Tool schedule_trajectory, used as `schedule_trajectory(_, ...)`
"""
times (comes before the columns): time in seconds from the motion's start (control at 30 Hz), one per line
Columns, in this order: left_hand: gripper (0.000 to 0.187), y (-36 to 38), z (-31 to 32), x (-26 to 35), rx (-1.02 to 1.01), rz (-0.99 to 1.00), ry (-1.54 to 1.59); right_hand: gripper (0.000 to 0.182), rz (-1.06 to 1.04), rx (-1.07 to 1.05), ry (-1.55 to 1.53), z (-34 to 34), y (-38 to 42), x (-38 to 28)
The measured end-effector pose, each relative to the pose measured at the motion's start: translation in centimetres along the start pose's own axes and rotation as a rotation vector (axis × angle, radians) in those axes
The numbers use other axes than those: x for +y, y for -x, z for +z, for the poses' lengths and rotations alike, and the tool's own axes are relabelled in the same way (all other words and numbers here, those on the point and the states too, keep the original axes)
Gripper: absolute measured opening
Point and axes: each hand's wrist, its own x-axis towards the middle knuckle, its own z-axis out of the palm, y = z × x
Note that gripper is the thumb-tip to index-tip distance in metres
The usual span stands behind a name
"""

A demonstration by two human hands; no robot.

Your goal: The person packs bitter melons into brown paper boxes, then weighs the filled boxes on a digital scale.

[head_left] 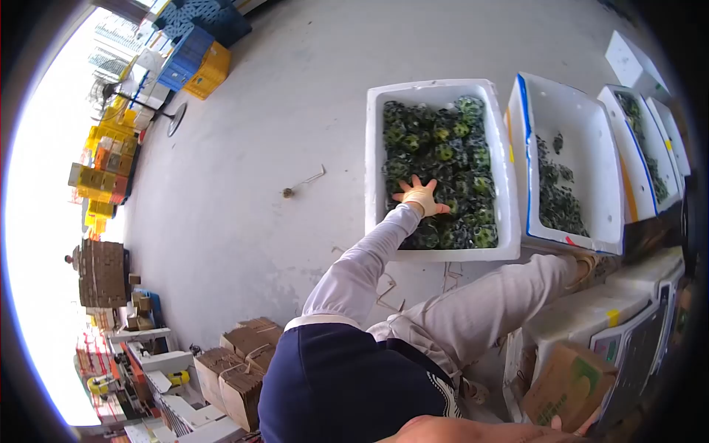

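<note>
My left hand (420, 197), in a pale glove with bare fingertips, lies spread on glossy dark-green bundles (443, 151) that look wrapped in clear plastic. They fill a white foam box (505, 184) on the floor. At the bottom right, my right hand (574, 425) has its fingers at the lower edge of a brown cardboard carton (569, 384) with green print, gripping it. The carton tilts against white foam boxes. Most of the right hand is cut off by the frame.
A second foam box (574, 159) with blue tape holds some dark-green pieces, and more foam boxes (634, 151) stand beyond it. Cardboard boxes (240, 365) are stacked at lower left. Yellow crates (107, 170), a blue crate (186, 59) and a standing fan (176, 119) are at upper left.
</note>
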Motion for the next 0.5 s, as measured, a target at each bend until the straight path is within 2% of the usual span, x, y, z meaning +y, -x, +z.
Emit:
schedule_trajectory(0.07,0.102,-0.2,0.3,-2.1,-0.034,0.056,-0.169,0.096,-0.079,0.117,0.035,2.0,-2.4,-5.5)
schedule_trajectory(0.17,0.1,-1.1,0.6,-2.1,-0.01,0.136,-0.14,0.093,-0.141,0.163,-0.045,5.8,-5.7,-11.2)
schedule_trajectory(0.3,0.102,-2.8,3.9,-2.5,0.027,0.336,-0.138,0.091,-0.179,0.102,-0.213,10.9,-9.4,-16.3)
schedule_trajectory(0.37,0.106,-3.2,5.3,-2.1,0.121,0.373,-0.129,0.089,-0.176,0.069,-0.288,12.9,-10.7,-18.1)
schedule_trajectory(0.5,0.113,-6.1,5.4,-1.3,-0.012,0.346,-0.052,0.087,-0.147,0.018,-0.424,16.1,-12.4,-20.5)
